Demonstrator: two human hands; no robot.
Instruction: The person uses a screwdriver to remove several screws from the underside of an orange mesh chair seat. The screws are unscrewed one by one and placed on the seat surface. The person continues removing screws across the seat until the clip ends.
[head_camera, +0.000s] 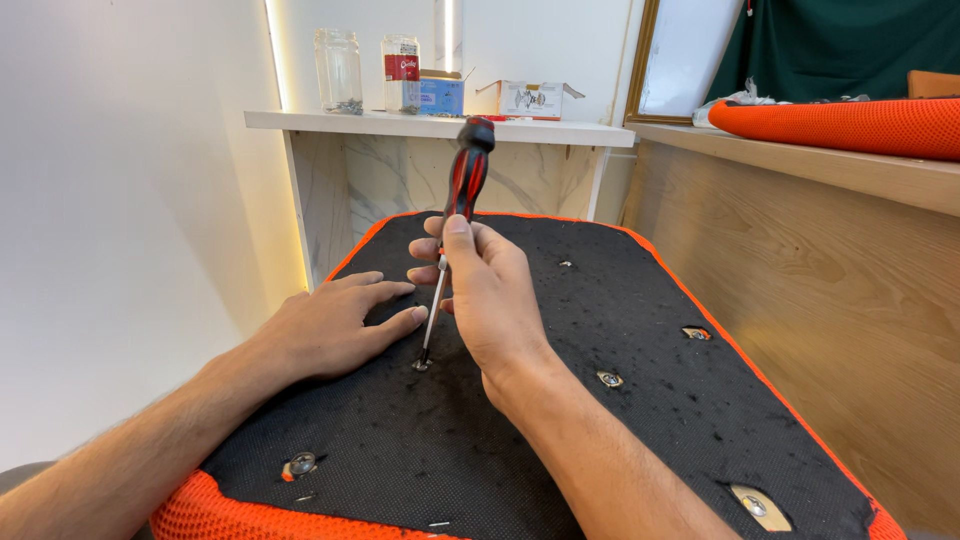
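Right now, nearest the camera, an orange mesh edge (215, 510) wraps the front of a black fabric panel (600, 330), and a metal insert (301, 464) sits in the fabric at the near left, with another (756, 505) at the near right. Both forearms come in over the panel. The left hand (325, 330) lies flat on the fabric, its grip spread wide with fingers splayed, the fingertips just beside the tool's shaft. The right hand (485, 295) has its grip pinched around a screwdriver (455, 225) at the lower end of the handle, thumb up along it. The screwdriver stands nearly upright, leaning slightly to the right at the top, red and black handle above, thin metal shaft below, and its tip is planted in a small screw (421, 364) at the middle of the panel. More inserts (609, 378) dot the fabric to the right. Beyond, a white counter (440, 127) carries two glass jars (338, 70) and small cardboard boxes (530, 99). Far right, an orange cushion (840, 125) rests on a wooden ledge (800, 165).
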